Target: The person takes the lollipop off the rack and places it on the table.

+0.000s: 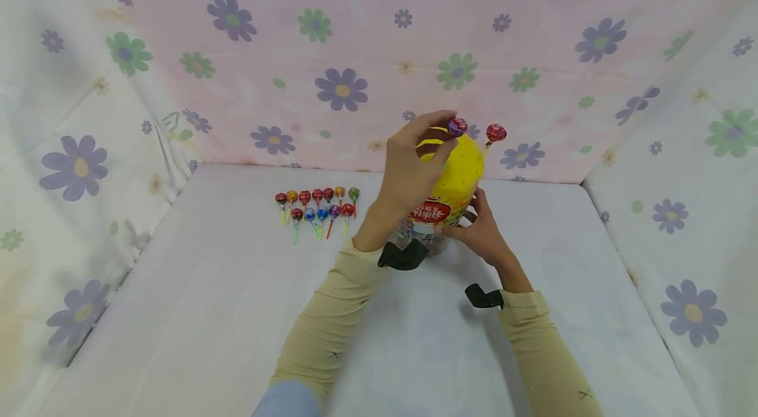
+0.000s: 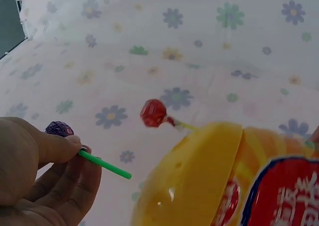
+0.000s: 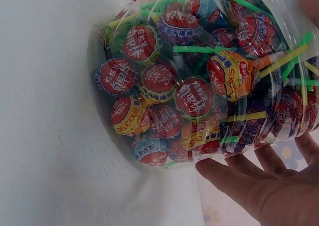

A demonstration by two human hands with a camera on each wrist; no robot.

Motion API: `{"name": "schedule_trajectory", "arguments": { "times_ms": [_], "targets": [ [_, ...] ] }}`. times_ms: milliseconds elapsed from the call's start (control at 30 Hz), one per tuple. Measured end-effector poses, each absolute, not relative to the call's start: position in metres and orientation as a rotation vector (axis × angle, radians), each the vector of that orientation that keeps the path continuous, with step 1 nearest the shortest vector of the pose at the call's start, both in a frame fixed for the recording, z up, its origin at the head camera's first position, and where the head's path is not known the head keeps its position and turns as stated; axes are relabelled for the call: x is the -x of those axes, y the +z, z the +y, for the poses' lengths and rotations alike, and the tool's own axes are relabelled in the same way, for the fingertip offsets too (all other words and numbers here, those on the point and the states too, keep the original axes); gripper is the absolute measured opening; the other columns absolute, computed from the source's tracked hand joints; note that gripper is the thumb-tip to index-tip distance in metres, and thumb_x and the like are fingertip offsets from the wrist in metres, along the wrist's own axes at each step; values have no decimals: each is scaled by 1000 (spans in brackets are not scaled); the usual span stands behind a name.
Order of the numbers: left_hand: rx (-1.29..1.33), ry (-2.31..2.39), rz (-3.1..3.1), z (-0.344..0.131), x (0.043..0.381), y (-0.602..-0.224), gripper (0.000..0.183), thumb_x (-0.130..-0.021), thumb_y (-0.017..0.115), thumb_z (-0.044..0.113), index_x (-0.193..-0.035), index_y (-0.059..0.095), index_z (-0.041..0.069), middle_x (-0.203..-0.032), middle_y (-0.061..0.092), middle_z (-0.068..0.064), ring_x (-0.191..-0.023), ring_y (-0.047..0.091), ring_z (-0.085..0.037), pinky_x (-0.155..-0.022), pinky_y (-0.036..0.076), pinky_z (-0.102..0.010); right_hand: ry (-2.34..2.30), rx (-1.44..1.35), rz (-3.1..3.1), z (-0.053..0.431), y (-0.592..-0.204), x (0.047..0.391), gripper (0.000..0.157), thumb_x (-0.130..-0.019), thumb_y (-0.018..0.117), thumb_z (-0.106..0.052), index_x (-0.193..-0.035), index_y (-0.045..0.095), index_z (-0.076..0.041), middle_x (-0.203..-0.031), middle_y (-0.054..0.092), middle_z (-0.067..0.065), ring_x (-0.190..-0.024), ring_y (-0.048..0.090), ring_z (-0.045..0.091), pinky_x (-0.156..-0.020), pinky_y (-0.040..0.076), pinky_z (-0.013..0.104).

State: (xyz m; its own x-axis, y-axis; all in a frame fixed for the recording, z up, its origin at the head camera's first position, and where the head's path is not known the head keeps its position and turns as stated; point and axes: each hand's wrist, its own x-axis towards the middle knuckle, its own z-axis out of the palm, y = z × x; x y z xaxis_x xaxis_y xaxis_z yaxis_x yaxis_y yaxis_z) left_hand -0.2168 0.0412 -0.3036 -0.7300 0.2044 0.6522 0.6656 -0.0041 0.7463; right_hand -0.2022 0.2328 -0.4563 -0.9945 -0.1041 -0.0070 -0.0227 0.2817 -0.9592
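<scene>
My left hand (image 1: 407,167) pinches a purple-wrapped lollipop (image 1: 457,126) between thumb and finger, above the jar's yellow lid (image 1: 464,164). In the left wrist view its green stick (image 2: 105,164) points toward the lid without touching it. A red lollipop (image 1: 495,133) stands in the lid, its yellow stick set into the domed top. With my right hand (image 1: 487,233) I grip the clear jar (image 1: 435,227) low on its side, fingers wrapped about it. Through the plastic, the right wrist view shows many wrapped lollipops (image 3: 194,97) packed inside.
Left of the jar, loose lollipops (image 1: 304,197) lie on the white table (image 1: 225,312) in two rows, in several colours. Flower-patterned cloth (image 1: 367,42) walls the table at the back and both sides.
</scene>
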Motion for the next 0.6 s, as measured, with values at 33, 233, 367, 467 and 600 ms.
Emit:
{"name": "schedule_trajectory", "arguments": {
  "times_ms": [33,233,367,467,600],
  "targets": [
    [883,-1794,-1920,34,218,-305,36,-95,66,-5,-131,62,-7,-123,67,-21,-104,69,-28,-91,59,-26,-1838,123,2460,233,-456,202,94,-86,82,-15,-156,19,-19,-156,34,16,-144,38,44,-112,40,62],
    [742,-1817,-1886,-16,226,-317,35,-93,65,-9,-128,62,-10,-119,67,-24,-100,69,-34,-87,61,-29,-1836,131,2450,233,-455,202,95,-86,82,-13,-156,18,-20,-157,32,17,-145,36,46,-111,41,63],
    [569,-1843,-1909,-58,232,-335,35,-92,66,-10,-127,63,-10,-117,68,-26,-97,69,-28,-84,59,-21,-1828,130,2453,232,-455,202,94,-86,82,-13,-155,19,-20,-157,32,17,-145,35,47,-111,40,64],
    [407,-1848,-1978,-91,234,-352,36,-93,67,-8,-128,63,-9,-118,67,-26,-96,68,-18,-82,58,-16,-1826,131,2456,232,-456,203,94,-86,83,-13,-154,19,-20,-158,31,18,-146,34,47,-112,40,65],
    [212,-1786,-2119,-129,233,-384,37,-94,67,-4,-131,62,-8,-122,66,-26,-99,69,-23,-78,54,-9,-1825,124,2456,232,-458,203,94,-86,83,-13,-154,18,-20,-159,30,17,-146,32,48,-112,39,65]
  ]
}}
